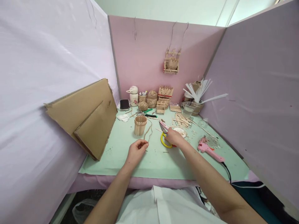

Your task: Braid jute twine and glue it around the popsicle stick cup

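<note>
My left hand (138, 151) pinches a thin brown twine (149, 132) near the middle of the table, its fingers pressed together. The twine loops up toward a small round cup of wooden sticks (140, 125), upright just beyond that hand. To the right, my right hand (173, 137) is closed at scissors (165, 143) with a yellow handle; part of the handles is hidden under the fingers. A pink cutter (163, 125) lies right beyond this hand, by the scissor blades. A ball of twine (143, 106) sits behind the cup.
Cardboard sheets (93, 116) lean at the left. A pink glue gun (210, 150) with a cord lies at the right. Loose wooden sticks (181, 120), a clear cup (187, 110) and a white bottle (133, 96) are toward the back. A stick swing (171, 63) hangs against the pink wall.
</note>
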Demonstrator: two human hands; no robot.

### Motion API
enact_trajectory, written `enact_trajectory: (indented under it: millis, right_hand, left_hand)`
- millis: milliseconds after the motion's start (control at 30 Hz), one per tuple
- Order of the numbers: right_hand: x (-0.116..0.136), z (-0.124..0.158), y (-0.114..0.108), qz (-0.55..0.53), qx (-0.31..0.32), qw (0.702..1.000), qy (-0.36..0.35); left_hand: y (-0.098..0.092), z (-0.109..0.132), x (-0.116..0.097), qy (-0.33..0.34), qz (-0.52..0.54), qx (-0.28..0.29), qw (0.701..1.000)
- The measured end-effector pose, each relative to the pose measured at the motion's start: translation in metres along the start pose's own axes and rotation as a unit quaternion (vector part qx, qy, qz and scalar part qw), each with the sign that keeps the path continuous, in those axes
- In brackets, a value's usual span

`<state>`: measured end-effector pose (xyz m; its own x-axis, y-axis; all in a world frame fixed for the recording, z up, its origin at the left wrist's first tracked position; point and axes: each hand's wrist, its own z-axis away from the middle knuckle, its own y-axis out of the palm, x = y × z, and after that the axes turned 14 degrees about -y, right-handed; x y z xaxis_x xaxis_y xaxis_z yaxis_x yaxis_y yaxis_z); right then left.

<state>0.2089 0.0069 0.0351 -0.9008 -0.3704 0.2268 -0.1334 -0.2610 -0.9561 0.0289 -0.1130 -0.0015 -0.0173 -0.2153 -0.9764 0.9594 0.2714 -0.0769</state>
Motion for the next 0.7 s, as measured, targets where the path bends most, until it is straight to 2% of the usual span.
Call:
enact_trajectory:
  millis: [200,300,367,433,500,600,667,700]
  right_hand:
    - [0.000,0.014,0.001,0.000,-0.009,1.000,-0.007]
    - [0.005,0.026,0.004,0.043,-0.081,0.996,-0.020]
    - [0.015,0.033,0.007,0.039,-0.157,0.982,-0.095]
    - [0.026,0.039,0.011,-0.063,-0.180,0.956,-0.224]
    - [0.037,0.041,0.018,-0.206,-0.135,0.919,-0.309]
    - [0.046,0.042,0.033,-0.316,-0.086,0.888,-0.323]
    - [0.048,0.041,0.043,-0.396,-0.072,0.866,-0.297]
    - [0.050,0.041,0.047,-0.458,-0.064,0.842,-0.280]
  left_hand:
    - [-0.002,0.003,-0.004,-0.001,0.004,0.007,1.000]
    - [-0.002,0.004,-0.004,-0.005,0.007,0.006,1.000]
    - [-0.001,0.004,-0.004,-0.004,0.000,0.008,1.000]
    - [-0.001,0.004,-0.003,0.007,-0.020,0.010,1.000]
    - [-0.001,0.004,-0.003,0.025,-0.046,0.007,0.999]
    - [-0.002,0.005,-0.003,0.056,-0.076,0.003,0.996]
    - [-0.002,0.007,-0.004,0.048,-0.065,0.041,0.996]
    - [-0.002,0.008,-0.005,0.033,-0.043,0.077,0.996]
